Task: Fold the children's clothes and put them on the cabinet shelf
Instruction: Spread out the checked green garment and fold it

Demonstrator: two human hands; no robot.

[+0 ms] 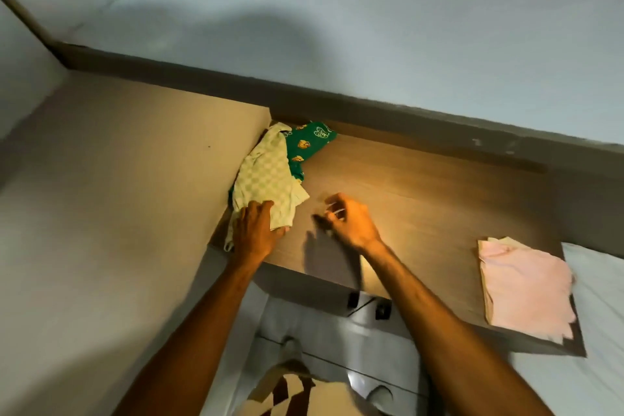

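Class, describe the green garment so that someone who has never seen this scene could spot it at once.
Find the brown wooden shelf and follow it to its far left corner against the wall. There the green garment lies partly under a pale checked cloth. Only it is dark green with yellow and white prints; the folded pink cloth lies far right.

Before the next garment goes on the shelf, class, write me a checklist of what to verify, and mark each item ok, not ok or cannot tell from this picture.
1. Left hand steadies the checked cloth: ok, it rests flat on it.
2. Right hand free: cannot tell, the fingers are curled and blurred.
3. Checked cloth neatly folded: not ok, it lies rumpled over the green garment.
4. Pink cloth folded: ok, flat at the shelf's right end.
5. Bare space on the shelf: ok, the middle is bare.
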